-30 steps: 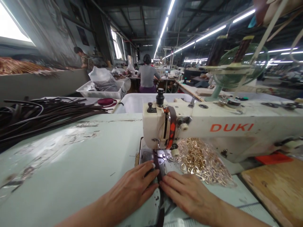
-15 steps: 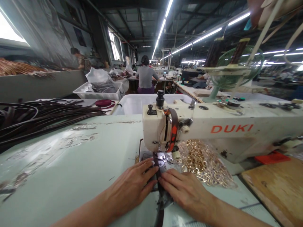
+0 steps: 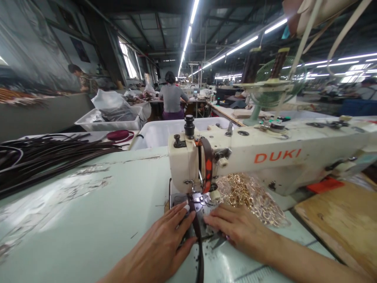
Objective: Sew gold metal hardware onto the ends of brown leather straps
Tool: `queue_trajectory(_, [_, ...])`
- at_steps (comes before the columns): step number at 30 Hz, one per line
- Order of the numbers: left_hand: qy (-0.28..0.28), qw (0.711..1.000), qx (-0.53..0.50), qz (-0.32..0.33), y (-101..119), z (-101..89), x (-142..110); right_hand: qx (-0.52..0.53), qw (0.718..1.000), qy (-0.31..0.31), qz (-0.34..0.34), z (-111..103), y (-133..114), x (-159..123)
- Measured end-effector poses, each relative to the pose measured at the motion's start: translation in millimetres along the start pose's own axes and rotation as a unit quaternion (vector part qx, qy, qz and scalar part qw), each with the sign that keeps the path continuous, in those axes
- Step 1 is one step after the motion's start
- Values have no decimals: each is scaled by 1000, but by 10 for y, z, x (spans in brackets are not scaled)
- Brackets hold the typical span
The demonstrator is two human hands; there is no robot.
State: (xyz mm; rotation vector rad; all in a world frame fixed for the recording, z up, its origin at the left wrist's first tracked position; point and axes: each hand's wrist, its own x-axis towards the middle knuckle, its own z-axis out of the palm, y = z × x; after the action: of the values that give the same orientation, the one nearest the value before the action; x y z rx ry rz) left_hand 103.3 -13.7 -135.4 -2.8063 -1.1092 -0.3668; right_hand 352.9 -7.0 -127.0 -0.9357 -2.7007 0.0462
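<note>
A dark brown leather strap [image 3: 198,230] runs from under the presser foot of the sewing machine [image 3: 194,165] toward the table's front edge. My left hand [image 3: 172,236] lies beside it, fingers stretched out, fingertips touching the strap's left side near the needle plate. To the right, apart from the strap, my right hand [image 3: 235,228] is bent with its fingers curled. From beneath it a dark pointed blade, apparently of thread snips [image 3: 218,239], sticks out; their handle is hidden by the hand.
A clear bag of gold-coloured metal hooks [image 3: 250,196] lies under the machine arm. A wooden board [image 3: 338,220] and a red tray [image 3: 325,184] are at right. Dark straps [image 3: 59,157] pile up at left. A white bin [image 3: 159,131] stands behind; a co-worker [image 3: 173,96] sits farther off.
My right hand has drawn off the strap to the right, uncovering the blade below it. My left hand stays at the strap. The camera view has shifted slightly right.
</note>
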Motion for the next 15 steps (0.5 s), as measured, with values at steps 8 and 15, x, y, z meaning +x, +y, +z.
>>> queue_trajectory(8, [2, 1000, -18, -9, 29, -25, 8, 226, 928, 23, 296, -287, 268, 107])
queue_trajectory(15, [18, 996, -80, -22, 72, -60, 46, 500, 768, 61, 397, -188, 509, 425])
